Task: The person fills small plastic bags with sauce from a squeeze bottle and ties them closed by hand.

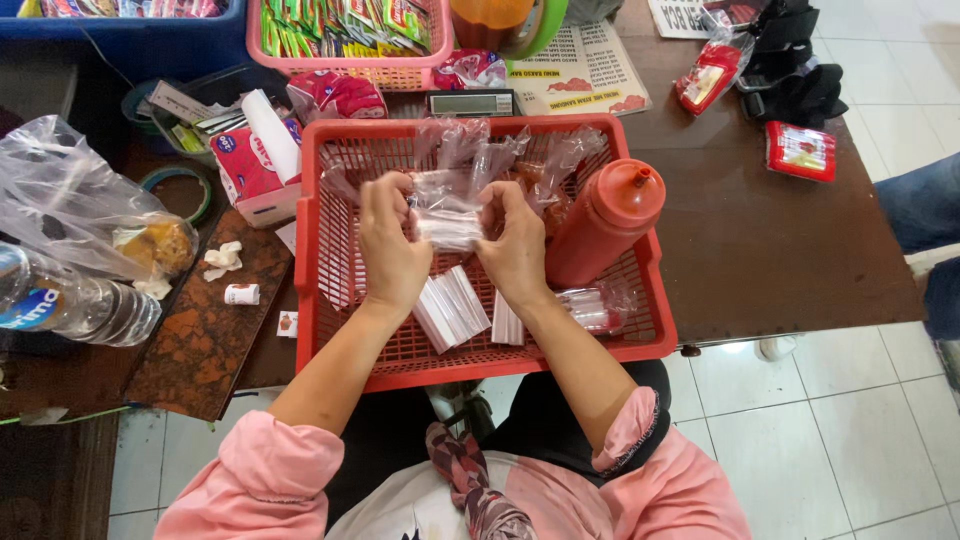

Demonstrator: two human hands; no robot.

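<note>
The fingers (pixel 415 195) of both hands are pinched shut on 1 small clear bag (pixel 447 222), held between them just above the red basket (pixel 480 362). The left hand (pixel 390 250) grips its left end and the right hand (pixel 515 250) its right end; whether the bag is filled or tied I cannot tell, since the plastic is crumpled and partly hidden by the fingers. Below the hands, flat on the basket floor, lie stacks of unused clear bags (pixel 452 308), which suggests a good share of the packing is left to do. Behind the hands, toward the far wall of the basket, sits a loose heap of small bags with reddish contents (pixel 510 160); these look finished, so the work seems part done. A red squeeze bottle (pixel 600 222) leans in the basket just right of the right hand, capped end up. Outside the basket, on the brown counter (pixel 760 250), are a tissue box (pixel 250 165) to the left, a plastic water bottle (pixel 70 305) at the far left edge, a pink basket of sachets (pixel 350 45) behind, and 2 red packets (pixel 800 150) to the right.
</note>
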